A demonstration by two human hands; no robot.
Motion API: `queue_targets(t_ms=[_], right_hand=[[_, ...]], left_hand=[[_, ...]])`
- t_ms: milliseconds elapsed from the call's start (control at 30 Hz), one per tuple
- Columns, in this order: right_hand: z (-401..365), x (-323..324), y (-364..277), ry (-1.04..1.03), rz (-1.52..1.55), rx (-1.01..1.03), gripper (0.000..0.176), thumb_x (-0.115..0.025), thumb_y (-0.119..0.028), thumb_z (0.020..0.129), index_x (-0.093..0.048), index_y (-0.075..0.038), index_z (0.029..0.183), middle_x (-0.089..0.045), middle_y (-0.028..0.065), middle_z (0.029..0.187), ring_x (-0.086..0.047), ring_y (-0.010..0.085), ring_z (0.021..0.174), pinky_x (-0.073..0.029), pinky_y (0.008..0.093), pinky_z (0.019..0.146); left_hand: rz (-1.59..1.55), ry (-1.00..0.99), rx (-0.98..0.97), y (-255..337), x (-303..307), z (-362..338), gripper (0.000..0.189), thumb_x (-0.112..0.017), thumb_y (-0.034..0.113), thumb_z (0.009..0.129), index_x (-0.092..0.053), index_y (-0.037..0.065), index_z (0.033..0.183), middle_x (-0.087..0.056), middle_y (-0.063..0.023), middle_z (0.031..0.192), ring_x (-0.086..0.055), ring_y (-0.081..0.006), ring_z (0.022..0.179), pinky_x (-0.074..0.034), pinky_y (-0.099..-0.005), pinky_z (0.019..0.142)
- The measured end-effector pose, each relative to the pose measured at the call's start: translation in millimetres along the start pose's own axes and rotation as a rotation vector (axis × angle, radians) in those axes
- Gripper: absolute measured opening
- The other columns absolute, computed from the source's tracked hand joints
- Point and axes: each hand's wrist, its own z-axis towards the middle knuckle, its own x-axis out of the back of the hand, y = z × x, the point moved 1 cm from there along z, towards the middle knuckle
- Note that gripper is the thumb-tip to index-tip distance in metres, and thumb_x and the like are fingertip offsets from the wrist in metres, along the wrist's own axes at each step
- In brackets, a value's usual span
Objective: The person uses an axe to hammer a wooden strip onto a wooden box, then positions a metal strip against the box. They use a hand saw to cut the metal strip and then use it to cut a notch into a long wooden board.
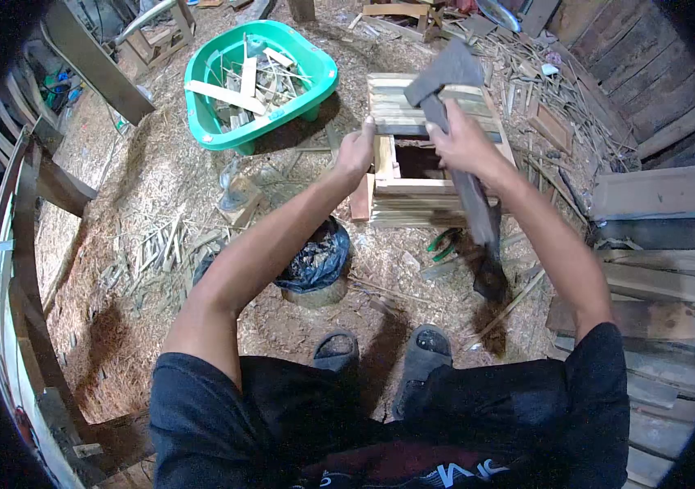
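Observation:
My right hand (468,143) is closed round the handle of an axe (455,72), close below its broad grey head. The handle slants down toward me past the front of a slatted wooden box (414,205). My left hand (355,151) grips the left end of a dark wooden slat (400,129), its thumb upward. This slat lies across the top of the box, and its other end reaches the fingers of my right hand. Between the slat and the box's near edge is a dark opening. Pale slats cover the far part of the top.
A green plastic tub (262,130) with wood scraps stands at the back left. Nearer me is a container lined with a black bag (315,259). Green-handled pliers (443,244) lie by the box. Stacked boards (649,318) line the right; wood shavings cover the floor.

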Motion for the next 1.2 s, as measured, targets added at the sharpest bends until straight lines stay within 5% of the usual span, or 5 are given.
queue_targets(t_ms=[167, 300, 467, 767, 1200], right_hand=[[-16.7, -8.3, -10.2, -0.067, 0.224, -0.046, 0.032, -0.059, -0.018, 0.095, -0.048, 0.001, 0.118, -0.062, 0.0108, 0.08, -0.063, 0.017, 0.062, -0.052, 0.036, 0.055], [-11.6, 4.8, -37.2, 0.098, 0.052, 0.074, 0.038, -0.054, -0.018, 0.091, -0.046, 0.007, 0.119, -0.063, 0.0352, 0.089, -0.063, 0.0526, 0.088, -0.048, 0.0566, 0.081], [-15.1, -16.1, -31.6, -0.254, -0.192, 0.108, 0.04, -0.055, -0.015, 0.092, -0.046, 0.005, 0.126, -0.063, 0.0344, 0.098, -0.062, 0.0507, 0.095, -0.047, 0.0541, 0.084], [-12.9, 1.6, -52.3, 0.053, -0.047, 0.145, 0.039, -0.053, -0.015, 0.093, -0.046, 0.006, 0.126, -0.064, 0.0338, 0.095, -0.063, 0.0495, 0.094, -0.048, 0.0542, 0.082], [-19.5, -8.3, -42.1, -0.1, -0.133, 0.138, 0.043, -0.055, -0.015, 0.092, -0.047, 0.006, 0.129, -0.062, 0.0375, 0.103, -0.061, 0.0507, 0.101, -0.047, 0.0547, 0.088]], left_hand=[[-0.007, -0.173, 0.163, 30.8, 16.0, -6.2, 0.05, -0.051, 0.041, 0.098, -0.066, -0.007, 0.098, -0.064, -0.0131, 0.085, -0.063, -0.0209, 0.066, -0.055, -0.0374, 0.057], [-0.068, -0.195, 0.196, 48.3, 19.4, -10.5, 0.041, -0.055, 0.034, 0.097, -0.064, -0.006, 0.096, -0.063, -0.0122, 0.084, -0.061, -0.0193, 0.062, -0.056, -0.0367, 0.055], [-0.006, -0.188, 0.194, 31.2, 19.9, 2.2, 0.04, -0.054, 0.032, 0.097, -0.065, -0.006, 0.095, -0.062, -0.0113, 0.084, -0.059, -0.0185, 0.061, -0.055, -0.0368, 0.053], [0.023, -0.166, 0.156, 37.5, 16.6, -5.5, 0.042, -0.051, 0.039, 0.1, -0.063, 0.005, 0.079, -0.058, -0.0045, 0.067, -0.056, -0.0148, 0.058, -0.049, -0.0353, 0.055], [-0.031, -0.197, 0.23, 29.2, 12.4, -1.5, 0.045, -0.049, 0.038, 0.097, -0.063, -0.003, 0.108, -0.063, -0.0128, 0.091, -0.063, -0.0216, 0.076, -0.054, -0.039, 0.063]])
